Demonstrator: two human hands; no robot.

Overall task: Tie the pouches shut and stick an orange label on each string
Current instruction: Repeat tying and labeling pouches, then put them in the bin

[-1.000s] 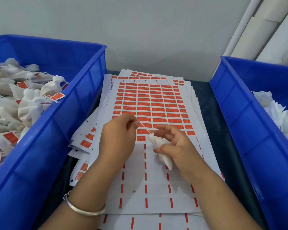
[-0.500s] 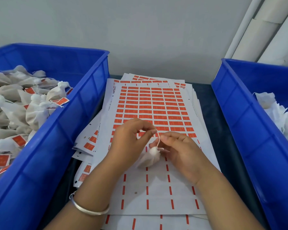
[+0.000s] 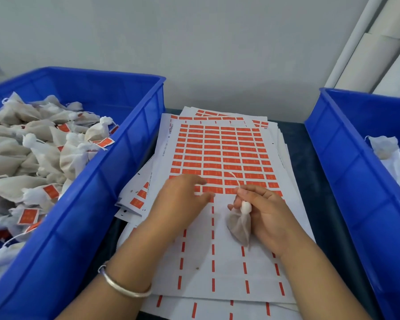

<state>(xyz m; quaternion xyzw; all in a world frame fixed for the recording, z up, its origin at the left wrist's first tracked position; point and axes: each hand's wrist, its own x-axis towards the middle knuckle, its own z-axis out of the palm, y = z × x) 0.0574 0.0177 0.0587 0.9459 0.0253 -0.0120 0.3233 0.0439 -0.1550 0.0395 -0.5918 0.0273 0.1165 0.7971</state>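
Label (image 3: 218,157) print unreadably small; right crate (image 3: 346,158) cropped by frame edge.

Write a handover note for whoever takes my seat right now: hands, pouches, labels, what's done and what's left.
Right hand holds a tied pouch by its neck, string sticking up, no label on it yet.
Left hand holds nothing, fingers reaching over the orange labels on the top label sheet.
Left bin: tied, labelled pouches.
Right bin: white pouches, seemingly not yet done.
Next: peel a label, stick it on this string, drop the pouch in the left bin, take another from the right.
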